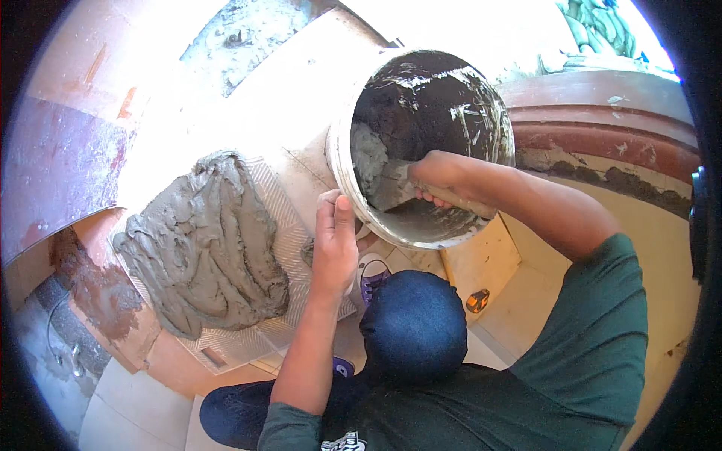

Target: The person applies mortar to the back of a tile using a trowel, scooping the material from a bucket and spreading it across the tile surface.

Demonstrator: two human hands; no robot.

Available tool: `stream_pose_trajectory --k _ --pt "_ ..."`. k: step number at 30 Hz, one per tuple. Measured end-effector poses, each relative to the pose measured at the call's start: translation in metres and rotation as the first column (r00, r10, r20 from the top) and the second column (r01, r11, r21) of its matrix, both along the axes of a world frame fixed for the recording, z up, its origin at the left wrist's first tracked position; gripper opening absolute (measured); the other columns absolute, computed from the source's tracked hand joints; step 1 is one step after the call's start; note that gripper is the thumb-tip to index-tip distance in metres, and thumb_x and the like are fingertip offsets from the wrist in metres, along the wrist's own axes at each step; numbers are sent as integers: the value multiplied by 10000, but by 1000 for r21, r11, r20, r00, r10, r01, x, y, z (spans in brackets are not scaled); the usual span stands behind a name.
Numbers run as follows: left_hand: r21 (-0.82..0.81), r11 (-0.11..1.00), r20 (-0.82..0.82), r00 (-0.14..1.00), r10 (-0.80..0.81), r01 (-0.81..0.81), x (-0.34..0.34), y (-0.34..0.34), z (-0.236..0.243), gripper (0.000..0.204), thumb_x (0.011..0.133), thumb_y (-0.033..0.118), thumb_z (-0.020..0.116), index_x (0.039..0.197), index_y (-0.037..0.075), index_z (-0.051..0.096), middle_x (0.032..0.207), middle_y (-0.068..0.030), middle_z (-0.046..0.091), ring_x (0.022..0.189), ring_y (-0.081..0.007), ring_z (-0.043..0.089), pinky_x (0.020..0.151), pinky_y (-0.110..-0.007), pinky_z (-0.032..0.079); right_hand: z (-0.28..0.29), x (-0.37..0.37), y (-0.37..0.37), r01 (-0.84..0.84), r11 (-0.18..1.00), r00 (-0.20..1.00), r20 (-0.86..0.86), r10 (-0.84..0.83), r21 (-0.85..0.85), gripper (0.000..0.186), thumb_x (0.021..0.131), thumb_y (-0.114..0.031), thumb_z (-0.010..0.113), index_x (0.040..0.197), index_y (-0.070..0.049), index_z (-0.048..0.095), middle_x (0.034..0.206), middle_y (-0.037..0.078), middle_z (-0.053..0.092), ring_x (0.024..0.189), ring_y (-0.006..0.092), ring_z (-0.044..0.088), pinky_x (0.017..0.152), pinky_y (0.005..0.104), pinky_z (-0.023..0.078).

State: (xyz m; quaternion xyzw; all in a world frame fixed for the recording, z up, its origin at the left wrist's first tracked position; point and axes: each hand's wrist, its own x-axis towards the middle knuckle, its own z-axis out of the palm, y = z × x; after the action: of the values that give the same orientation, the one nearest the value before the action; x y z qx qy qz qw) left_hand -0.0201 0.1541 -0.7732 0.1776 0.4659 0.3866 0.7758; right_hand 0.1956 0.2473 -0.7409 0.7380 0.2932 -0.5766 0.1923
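A large bucket [342, 154] with a white rim is tilted, its mouth turned toward me and its dark inside streaked with white. My left hand [337, 244] grips its near left rim, fingers closed. Inside the mouth my right hand [442, 180] is closed around the handle of a trowel [392, 191]. The flat metal blade points left against a lump of grey mortar [368, 154] on the bucket's wall. Left of the bucket, a thick, ridged mass of mortar [207, 248] covers much of a tile [259, 180] with a grooved surface.
A small orange and black object [477, 301] lies on the floor right of my knee [414, 323]. A reddish ledge [602, 124] runs along the right. A purplish panel [68, 173] stands at the left. Another mortar-smeared piece [244, 37] lies at the back.
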Motion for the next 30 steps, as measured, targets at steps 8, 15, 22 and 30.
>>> stream_pose_trajectory --k 8,15,22,30 --pt "-30 999 -62 998 -19 17 0 1 3 484 1078 504 375 1321 88 431 1253 -94 556 1106 -213 595 904 -405 542 12 13 8 64 993 998 -14 -63 96 342 894 -306 549 826 17 639 685 77 570 542 192 540 488 353 438" --pt "80 993 -144 987 -75 87 -4 -3 -20 519 1066 538 383 1362 113 411 1331 -99 546 1178 -261 587 952 -466 524 5 20 18 -118 943 991 96 92 311 364 885 -329 565 753 4 633 659 93 582 552 218 564 495 371 438" --pt "-19 997 -84 994 69 -71 5 1 12 412 1102 441 365 1191 63 504 983 -9 531 879 -80 495 795 -274 495 24 29 14 -221 904 968 192 159 365 412 857 -344 609 692 32 643 584 95 589 488 200 574 468 339 468" --pt "222 975 -235 970 62 -8 9 -4 -29 421 1100 427 381 1199 44 525 977 -42 573 868 -131 522 839 -307 464 72 56 -7 -328 798 942 110 317 505 366 837 -258 567 633 39 629 552 105 572 453 172 531 465 316 432"
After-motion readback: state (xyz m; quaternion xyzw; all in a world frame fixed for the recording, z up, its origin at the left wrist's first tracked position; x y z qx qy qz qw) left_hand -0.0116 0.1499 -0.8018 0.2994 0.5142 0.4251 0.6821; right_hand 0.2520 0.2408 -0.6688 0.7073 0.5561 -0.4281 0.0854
